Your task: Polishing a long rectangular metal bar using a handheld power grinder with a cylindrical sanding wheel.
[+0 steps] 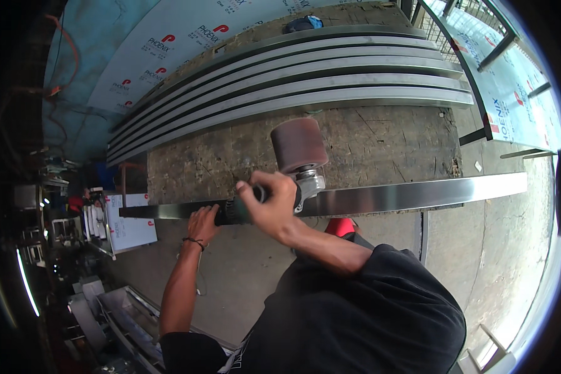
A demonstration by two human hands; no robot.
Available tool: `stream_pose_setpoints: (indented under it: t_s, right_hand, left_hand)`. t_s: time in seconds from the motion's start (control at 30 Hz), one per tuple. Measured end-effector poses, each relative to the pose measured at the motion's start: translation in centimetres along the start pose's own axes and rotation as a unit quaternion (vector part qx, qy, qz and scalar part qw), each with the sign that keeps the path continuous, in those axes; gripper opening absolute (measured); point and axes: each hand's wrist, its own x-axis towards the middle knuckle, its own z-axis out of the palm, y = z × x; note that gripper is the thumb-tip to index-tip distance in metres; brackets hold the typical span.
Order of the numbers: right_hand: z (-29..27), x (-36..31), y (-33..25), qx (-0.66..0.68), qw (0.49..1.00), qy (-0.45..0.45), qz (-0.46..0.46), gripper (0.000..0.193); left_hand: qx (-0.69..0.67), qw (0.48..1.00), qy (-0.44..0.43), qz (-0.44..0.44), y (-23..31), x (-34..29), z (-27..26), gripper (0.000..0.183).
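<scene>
The right hand (273, 202) is wrapped around a dark-bodied power tool (238, 209) with a silver metal head and 1 brown cylindrical drum (299, 145). The left hand (203, 224) lies by the tool's rear end; whether it clamps the tool or the bar, I cannot tell. The tool sits above 1 long, shiny silver metal bar (393, 194) along the near edge of a worn brown wooden table (380, 134). Grey metal bars (305, 103) lie side by side beyond the drum.
</scene>
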Motion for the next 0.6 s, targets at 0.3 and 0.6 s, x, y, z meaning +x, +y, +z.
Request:
stream_pose_setpoints:
  t_s: [0.3,0.6]
  right_hand:
    - [2.0,-2.1,-2.2,0.002,0.992,-0.004,-0.125,0.022]
    - [1.5,-0.9,-0.6,-0.017,0.997,-0.010,-0.080,0.021]
  left_hand:
    - [-0.128,0.991,0.038,-0.026,-3.4,0.0,3.8,0.036]
    - [-0.066,0.996,-0.004,-0.052,2.8,1.0,-2.2,0.034]
